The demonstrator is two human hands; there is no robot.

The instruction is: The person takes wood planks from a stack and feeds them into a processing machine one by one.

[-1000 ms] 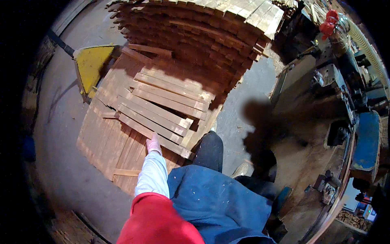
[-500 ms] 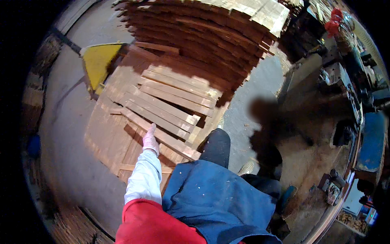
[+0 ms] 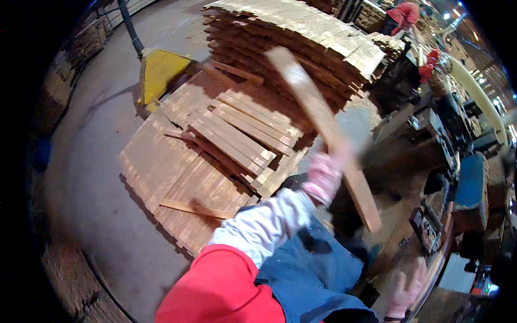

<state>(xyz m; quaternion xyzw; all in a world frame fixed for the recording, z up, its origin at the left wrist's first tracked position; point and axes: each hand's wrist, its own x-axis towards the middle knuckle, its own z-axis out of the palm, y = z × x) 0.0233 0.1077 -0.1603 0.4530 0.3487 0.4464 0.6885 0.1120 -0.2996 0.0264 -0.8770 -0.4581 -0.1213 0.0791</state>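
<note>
My left hand [image 3: 325, 171], in a pinkish knit glove, is closed around a long flat wooden board [image 3: 308, 99]. The board is raised at a slant between the low wood pile and the machine bench, and is slightly blurred. My right hand [image 3: 407, 288], in a similar glove, is at the lower right over the edge of the machine bench [image 3: 396, 215], with its fingers apart and nothing seen in them. Several loose boards [image 3: 234, 142] rest on the low layer of wood [image 3: 161, 161] left of my legs, and a narrow strip [image 3: 196, 209] lies nearer me.
A tall stack of boards [image 3: 301, 37] rises at the far side. A yellow triangular pallet-jack frame [image 3: 164, 75] stands at the left end of the low pile. Along the right are machine parts, a blue block [image 3: 469, 182] and a pale hose [image 3: 479, 97]. Another person [image 3: 404, 15] bends far off.
My left hand has lifted the board off the low pile and swung it right toward the bench. My right hand has come into view at the lower right. The view has shifted.
</note>
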